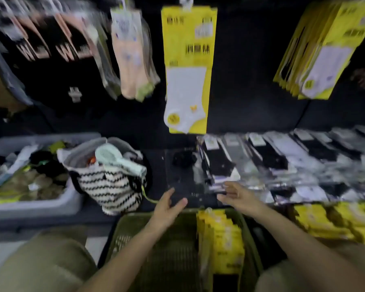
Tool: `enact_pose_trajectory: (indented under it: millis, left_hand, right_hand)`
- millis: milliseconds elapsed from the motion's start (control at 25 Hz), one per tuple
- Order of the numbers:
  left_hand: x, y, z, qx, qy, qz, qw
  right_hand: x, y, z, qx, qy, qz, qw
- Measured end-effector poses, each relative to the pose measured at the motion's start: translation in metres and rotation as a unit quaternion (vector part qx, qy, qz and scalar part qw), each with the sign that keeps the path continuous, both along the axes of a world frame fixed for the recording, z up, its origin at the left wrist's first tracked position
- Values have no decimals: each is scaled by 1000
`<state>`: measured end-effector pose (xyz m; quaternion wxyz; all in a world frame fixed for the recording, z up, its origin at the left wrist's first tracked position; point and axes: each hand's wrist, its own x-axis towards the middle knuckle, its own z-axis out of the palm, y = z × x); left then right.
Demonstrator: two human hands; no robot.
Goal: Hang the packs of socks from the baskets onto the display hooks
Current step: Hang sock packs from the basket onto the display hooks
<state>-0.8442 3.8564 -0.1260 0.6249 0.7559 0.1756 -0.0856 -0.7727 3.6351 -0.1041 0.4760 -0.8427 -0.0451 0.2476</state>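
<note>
A dark green basket (pixel 126 234) sits between my knees with several yellow sock packs (pixel 221 239) standing along its right side. Both my hands hover over its far rim, empty. My left hand (pixel 169 204) has relaxed, spread fingers. My right hand (pixel 236 196) is also loose, palm turned inward. Straight above, one yellow pack with a white sock (pixel 188 68) hangs from a display hook (pixel 185 2). A thick bunch of the same yellow packs (pixel 322 53) hangs at the upper right. The view is motion-blurred.
A striped fabric bag (pixel 112 186) holding a pale green hand fan (pixel 116 159) stands left of the basket. A grey bin (pixel 36 205) of loose socks is at far left. Black and white sock packs (pixel 282 163) lie on the right shelf, yellow packs (pixel 335 220) below them.
</note>
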Motion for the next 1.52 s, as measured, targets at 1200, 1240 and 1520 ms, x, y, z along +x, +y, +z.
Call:
enact_pose_trajectory:
  millis: [1200,1240,1520]
  left_hand:
    - [-31,-140,-162,63,177,-114,976]
    - [-35,-142,-164,73,177,-119,974]
    - [-43,-123,-134,3,103,-70,992]
  right_hand:
    - [-38,-75,-65,-359,97,214,903]
    - [-38,-74,-65,-361,100,211,903]
    - [-43,-68,-68,-342,72,191,917]
